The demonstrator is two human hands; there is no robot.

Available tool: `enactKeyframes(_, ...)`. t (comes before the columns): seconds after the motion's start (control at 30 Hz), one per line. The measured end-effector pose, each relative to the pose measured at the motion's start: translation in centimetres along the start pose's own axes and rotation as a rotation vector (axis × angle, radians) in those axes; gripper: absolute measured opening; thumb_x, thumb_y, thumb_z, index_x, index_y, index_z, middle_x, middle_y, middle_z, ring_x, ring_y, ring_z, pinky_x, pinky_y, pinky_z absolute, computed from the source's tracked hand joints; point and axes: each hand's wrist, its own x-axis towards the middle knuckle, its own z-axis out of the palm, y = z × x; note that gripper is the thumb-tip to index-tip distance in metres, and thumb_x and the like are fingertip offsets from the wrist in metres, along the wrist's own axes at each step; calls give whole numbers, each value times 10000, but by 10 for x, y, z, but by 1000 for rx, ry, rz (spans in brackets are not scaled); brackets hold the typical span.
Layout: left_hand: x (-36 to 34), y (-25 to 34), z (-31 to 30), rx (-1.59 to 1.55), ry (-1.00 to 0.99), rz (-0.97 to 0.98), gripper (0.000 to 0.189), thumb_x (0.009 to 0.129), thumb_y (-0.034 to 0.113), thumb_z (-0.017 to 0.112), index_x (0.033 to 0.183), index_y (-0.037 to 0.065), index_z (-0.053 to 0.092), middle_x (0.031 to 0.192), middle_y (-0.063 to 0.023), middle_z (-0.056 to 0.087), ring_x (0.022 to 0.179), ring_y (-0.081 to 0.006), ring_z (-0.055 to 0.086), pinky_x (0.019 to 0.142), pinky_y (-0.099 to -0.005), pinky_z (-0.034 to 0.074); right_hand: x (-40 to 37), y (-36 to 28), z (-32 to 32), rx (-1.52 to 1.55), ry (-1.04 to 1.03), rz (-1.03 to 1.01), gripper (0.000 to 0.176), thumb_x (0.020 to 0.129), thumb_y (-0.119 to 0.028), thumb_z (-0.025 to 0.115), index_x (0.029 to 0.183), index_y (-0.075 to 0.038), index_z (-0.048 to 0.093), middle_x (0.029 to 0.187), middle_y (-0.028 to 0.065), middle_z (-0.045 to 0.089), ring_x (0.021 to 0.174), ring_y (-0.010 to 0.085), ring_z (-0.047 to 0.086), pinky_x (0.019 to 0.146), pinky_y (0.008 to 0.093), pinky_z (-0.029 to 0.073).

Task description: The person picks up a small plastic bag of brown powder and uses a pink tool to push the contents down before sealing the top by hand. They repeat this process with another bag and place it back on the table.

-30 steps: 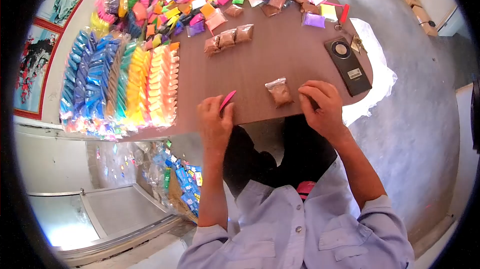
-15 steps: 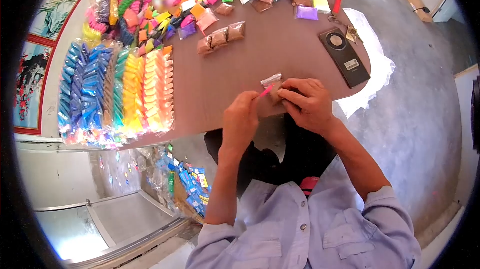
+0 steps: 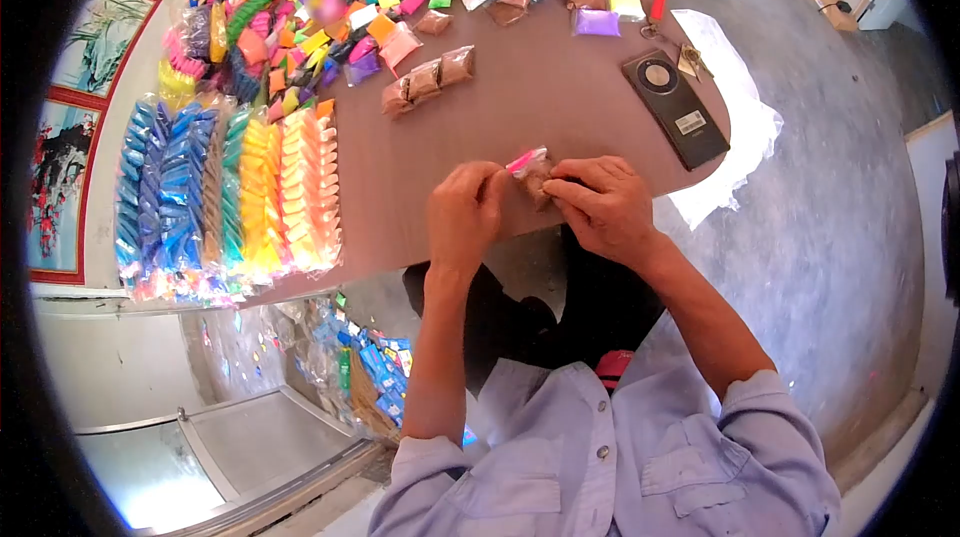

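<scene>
- Left hand (image 3: 465,212) pinches a pink strip (image 3: 520,159) at the top of the brown powder bag (image 3: 537,180).
- Right hand (image 3: 600,202) pinches the bag, at the near edge of the table (image 3: 520,107).
- Keeping it upright likely prevents spills.

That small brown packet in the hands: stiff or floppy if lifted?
Probably floppy: the small brown packet is a thin clear bag, pinched between left hand and right hand. Likely light, since a pinch alone holds it. Its fill looks loose, so it may sag.
</scene>
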Motion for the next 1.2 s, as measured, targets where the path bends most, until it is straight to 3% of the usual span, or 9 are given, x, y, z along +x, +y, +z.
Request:
enactKeyframes(0.13, 0, 22, 6, 64, -74, 36, 132, 994, 141, 729, 997, 14, 765, 960, -182, 743, 877, -401, 730, 769, -442, 574, -1, 0, 2, 2, 0, -3, 227, 860, -86, 755, 1085, -107, 777, 1181, 63, 753, 1054, 270, 733, 948, 428, 536)
enactKeyframes(0.37, 32, -8, 20, 146, -105, 120, 170, 1019, 180, 673, 973, 32, 745, 976, -181, 727, 875, -425, 709, 777, -503, 569, -3, 1, 2, -17, -6, 3, 208, 873, -101, 757, 1080, -102, 777, 1177, 60, 756, 1051, 263, 736, 945, 423, 542)
enactKeyframes(0.43, 35, -9, 20, 101, -45, 98, 134, 970, 132, 738, 994, 1, 759, 959, -192, 742, 870, -405, 727, 773, -455, 571, -4, 2, 3, -14, -17, 11, 221, 878, -104, 751, 1098, -104, 777, 1184, 60, 755, 1054, 265, 734, 951, 422, 538)
enactKeyframes(0.67, -2, 9, 2, -58, -58, -29, 130, 979, 119, 753, 1009, -8, 754, 939, -191, 751, 813, -350, 733, 747, -410, 568, -1, -1, 1, -43, -38, -12, 300, 889, -98, 717, 1182, -126, 776, 1244, 51, 747, 1078, 266, 722, 985, 416, 513)
enactKeyframes(0.97, -3, -26, 4, 94, 39, -1, 143, 996, 120, 742, 988, -23, 743, 887, -183, 728, 741, -322, 700, 714, -417, 545, 2, -5, -1, -43, -57, 6, 222, 890, -101, 723, 1104, -123, 776, 1220, 32, 758, 1070, 255, 723, 983, 414, 515)
enactKeyframes(1.13, -17, 6, -4, -115, 18, -196, 125, 995, 95, 740, 998, -30, 750, 901, -173, 742, 758, -283, 716, 704, -367, 548, -1, -2, 1, -39, -32, 16, 237, 875, -108, 737, 1109, -120, 776, 1218, 34, 758, 1069, 252, 723, 984, 415, 517)
enactKeyframes(1.2, -25, 5, 6, -99, 29, -135, 120, 992, 88, 742, 1007, -30, 752, 906, -173, 746, 765, -283, 721, 705, -364, 552, -1, -2, 3, -35, -36, 11, 243, 870, -112, 742, 1110, -121, 777, 1217, 34, 758, 1068, 252, 723, 983, 415, 518)
